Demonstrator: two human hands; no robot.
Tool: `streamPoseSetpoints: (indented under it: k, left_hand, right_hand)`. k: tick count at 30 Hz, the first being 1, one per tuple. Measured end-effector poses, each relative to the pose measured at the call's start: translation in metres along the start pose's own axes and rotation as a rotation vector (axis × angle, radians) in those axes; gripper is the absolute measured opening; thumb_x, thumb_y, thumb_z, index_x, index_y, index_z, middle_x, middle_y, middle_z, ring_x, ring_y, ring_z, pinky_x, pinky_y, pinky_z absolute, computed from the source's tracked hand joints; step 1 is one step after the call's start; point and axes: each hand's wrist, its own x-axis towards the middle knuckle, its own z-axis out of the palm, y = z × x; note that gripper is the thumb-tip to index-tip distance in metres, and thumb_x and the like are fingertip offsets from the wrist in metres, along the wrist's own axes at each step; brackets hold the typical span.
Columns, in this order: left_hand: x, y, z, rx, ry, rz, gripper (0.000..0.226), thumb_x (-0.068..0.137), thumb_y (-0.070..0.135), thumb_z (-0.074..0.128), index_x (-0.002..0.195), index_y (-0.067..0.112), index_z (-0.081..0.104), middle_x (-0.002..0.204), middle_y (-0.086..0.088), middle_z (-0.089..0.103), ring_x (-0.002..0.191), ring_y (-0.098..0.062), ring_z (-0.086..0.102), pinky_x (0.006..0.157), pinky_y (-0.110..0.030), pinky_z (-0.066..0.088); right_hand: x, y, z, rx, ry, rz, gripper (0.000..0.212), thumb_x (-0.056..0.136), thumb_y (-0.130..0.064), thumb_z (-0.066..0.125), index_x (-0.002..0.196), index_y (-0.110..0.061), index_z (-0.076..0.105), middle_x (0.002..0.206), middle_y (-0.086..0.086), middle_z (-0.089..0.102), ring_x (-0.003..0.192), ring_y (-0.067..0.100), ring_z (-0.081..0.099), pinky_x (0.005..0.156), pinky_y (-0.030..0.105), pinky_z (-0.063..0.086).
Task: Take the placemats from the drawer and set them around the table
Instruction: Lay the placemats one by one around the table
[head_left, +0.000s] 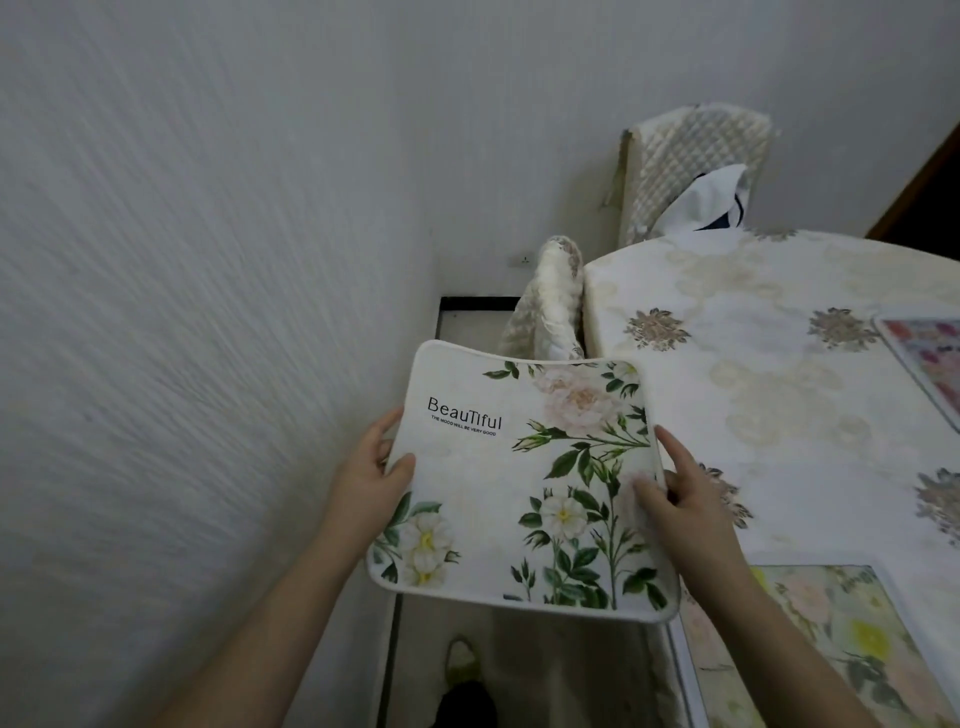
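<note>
One white rectangular fabric placemat with printed green-leaved flowers (524, 483), held in the air beside the floral-clothed table (779, 364). Pinched at opposite side edges by left hand (363, 483) and right hand (675, 493). Probably light and floppy; best kept supported at both edges.

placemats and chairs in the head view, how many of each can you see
placemats: 3, one held by left hand and right hand, two on the table, near and far
chairs: 2, and
total: 5
</note>
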Motion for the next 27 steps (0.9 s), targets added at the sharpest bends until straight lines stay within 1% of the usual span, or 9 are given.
streamPoseSetpoints:
  k: [2,5,10,13,15,18,20,23,27]
  left_hand:
    - [0.026,0.004,0.002,-0.011,-0.020,0.009,0.059,0.081,0.024,0.062,0.133,0.048,0.048,0.107,0.010,0.074,0.093,-0.009,0.073,0.087,-0.044,0.058]
    - [0.064,0.013,0.005,-0.030,-0.051,0.037,0.057,0.091,0.008,0.062,0.139,0.035,0.049,0.103,0.013,0.073,0.088,-0.004,0.072,0.083,-0.037,0.059]
    - [0.124,0.033,0.012,-0.051,-0.118,0.078,0.059,0.092,0.004,0.060,0.144,0.029,0.047,0.114,0.003,0.073,0.096,-0.012,0.072,0.087,-0.043,0.059]
    - [0.153,0.045,0.023,-0.050,-0.160,0.085,0.058,0.093,0.002,0.059,0.142,0.030,0.046,0.113,0.003,0.073,0.093,-0.009,0.073,0.082,-0.037,0.059]
    - [0.165,0.052,0.034,-0.054,-0.195,0.093,0.057,0.094,0.000,0.057,0.141,0.031,0.047,0.110,0.004,0.073,0.090,-0.007,0.073,0.074,-0.025,0.059]
    - [0.188,0.062,0.051,-0.058,-0.236,0.101,0.056,0.094,-0.001,0.057,0.135,0.035,0.047,0.106,0.010,0.071,0.088,-0.001,0.071,0.068,-0.017,0.056]
    - [0.205,0.068,0.064,-0.043,-0.270,0.096,0.056,0.093,0.003,0.060,0.133,0.040,0.048,0.107,0.012,0.071,0.089,-0.003,0.072,0.073,-0.025,0.059]
    - [0.234,0.081,0.089,-0.018,-0.320,0.100,0.056,0.087,0.014,0.063,0.125,0.053,0.050,0.110,0.008,0.074,0.094,-0.013,0.073,0.083,-0.045,0.059]
    - [0.269,0.108,0.131,0.029,-0.380,0.156,0.058,0.092,0.003,0.059,0.139,0.036,0.050,0.104,0.018,0.074,0.092,-0.010,0.073,0.084,-0.046,0.059]
  right_hand:
    - [0.017,-0.013,0.001,0.008,0.021,0.017,0.058,0.097,-0.026,0.055,0.144,-0.050,0.032,0.090,0.007,0.072,0.075,0.032,0.072,0.063,0.055,0.059]
    - [0.040,-0.035,0.004,0.043,0.039,0.024,0.058,0.098,-0.022,0.055,0.146,-0.045,0.033,0.100,0.000,0.072,0.077,0.021,0.074,0.066,0.049,0.061]
    - [0.076,-0.054,0.002,0.070,0.101,0.033,0.058,0.098,-0.019,0.055,0.146,-0.043,0.035,0.101,-0.002,0.072,0.077,0.020,0.074,0.067,0.047,0.062]
    - [0.092,-0.057,0.001,0.077,0.145,0.036,0.058,0.098,-0.018,0.056,0.147,-0.042,0.035,0.097,-0.004,0.072,0.076,0.018,0.073,0.065,0.043,0.061]
    - [0.102,-0.054,-0.001,0.079,0.170,0.048,0.058,0.098,-0.018,0.056,0.146,-0.043,0.036,0.091,-0.002,0.073,0.076,0.023,0.072,0.066,0.046,0.061]
    - [0.119,-0.047,-0.007,0.086,0.211,0.076,0.058,0.096,-0.021,0.056,0.141,-0.052,0.037,0.089,0.017,0.070,0.080,0.042,0.068,0.069,0.059,0.057]
    - [0.132,-0.040,-0.013,0.106,0.248,0.101,0.058,0.096,-0.022,0.057,0.141,-0.053,0.037,0.090,0.019,0.070,0.080,0.043,0.068,0.069,0.061,0.056]
    - [0.154,-0.031,-0.024,0.123,0.289,0.120,0.057,0.096,-0.021,0.057,0.142,-0.050,0.038,0.087,0.013,0.072,0.079,0.038,0.070,0.070,0.058,0.057]
    - [0.186,-0.021,-0.044,0.174,0.334,0.149,0.057,0.097,-0.019,0.056,0.144,-0.046,0.037,0.085,0.002,0.074,0.074,0.026,0.073,0.070,0.052,0.060]
